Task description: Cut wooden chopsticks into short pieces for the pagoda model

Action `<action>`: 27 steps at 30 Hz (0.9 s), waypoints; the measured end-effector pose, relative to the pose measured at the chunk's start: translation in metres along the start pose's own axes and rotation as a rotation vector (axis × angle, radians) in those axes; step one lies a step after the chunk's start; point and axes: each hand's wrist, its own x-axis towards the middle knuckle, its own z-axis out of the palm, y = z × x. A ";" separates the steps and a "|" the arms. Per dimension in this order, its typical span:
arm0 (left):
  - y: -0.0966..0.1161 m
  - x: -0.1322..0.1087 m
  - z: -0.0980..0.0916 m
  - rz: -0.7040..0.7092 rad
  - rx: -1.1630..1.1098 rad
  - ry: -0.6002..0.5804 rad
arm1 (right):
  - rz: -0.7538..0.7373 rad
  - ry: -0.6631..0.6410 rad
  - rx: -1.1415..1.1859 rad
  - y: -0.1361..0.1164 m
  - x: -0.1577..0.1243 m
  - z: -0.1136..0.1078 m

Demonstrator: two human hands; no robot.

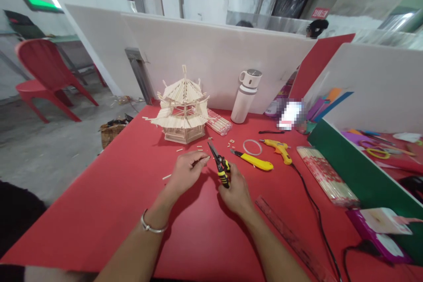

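My left hand (185, 172) pinches a thin wooden stick (202, 160) whose tip points right, toward the blades of a pair of black-and-yellow cutters (220, 165). My right hand (235, 191) is closed round the cutters' handles, with the blades pointing up and away. Just beyond both hands stands a pagoda model (182, 108) built of wooden sticks. Short cut stick pieces (200, 146) lie scattered on the red table (109, 202) between the model and my hands. A silver bracelet (152, 227) sits on my left wrist.
A yellow utility knife (256, 161), a tape ring (252, 146) and a yellow glue gun (279, 149) with a black cord lie to the right. Stick bundles (325, 177), a clear ruler (291, 235), a white flask (246, 96), white partitions and a red chair (46, 75) surround the table.
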 end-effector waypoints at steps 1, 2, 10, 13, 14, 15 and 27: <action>-0.002 0.000 0.000 -0.009 0.019 0.010 | -0.008 -0.011 -0.016 0.000 0.000 0.000; -0.004 0.001 0.001 -0.018 0.039 0.019 | -0.020 -0.023 -0.029 0.000 -0.001 0.000; -0.012 0.000 0.005 -0.067 0.153 0.040 | -0.031 0.010 -0.139 -0.001 -0.005 0.006; -0.018 -0.002 0.006 -0.071 0.202 0.011 | 0.058 0.062 -0.251 0.002 -0.003 0.007; -0.019 -0.003 0.006 -0.074 0.215 0.008 | 0.077 0.063 -0.290 0.003 -0.003 0.007; -0.019 -0.003 0.006 -0.081 0.226 0.006 | 0.088 0.057 -0.326 0.004 -0.002 0.006; -0.008 -0.004 0.013 -0.152 0.239 -0.073 | 0.056 -0.088 -0.490 0.006 0.001 -0.022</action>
